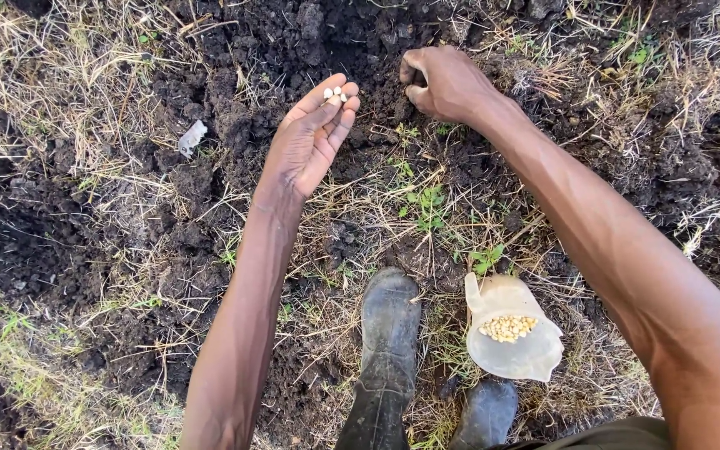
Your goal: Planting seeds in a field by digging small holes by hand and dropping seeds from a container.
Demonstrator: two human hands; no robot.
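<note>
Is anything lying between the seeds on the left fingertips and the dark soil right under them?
Nothing visible. The seeds sit on the left hand directly above the soil; right hand is beside.

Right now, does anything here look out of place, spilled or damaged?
Little stands out. A pale scrap of litter lies on the dark tilled soil, left of the left hand. The seeds sit together inside the pale scoop by the boots, none spilled.
</note>
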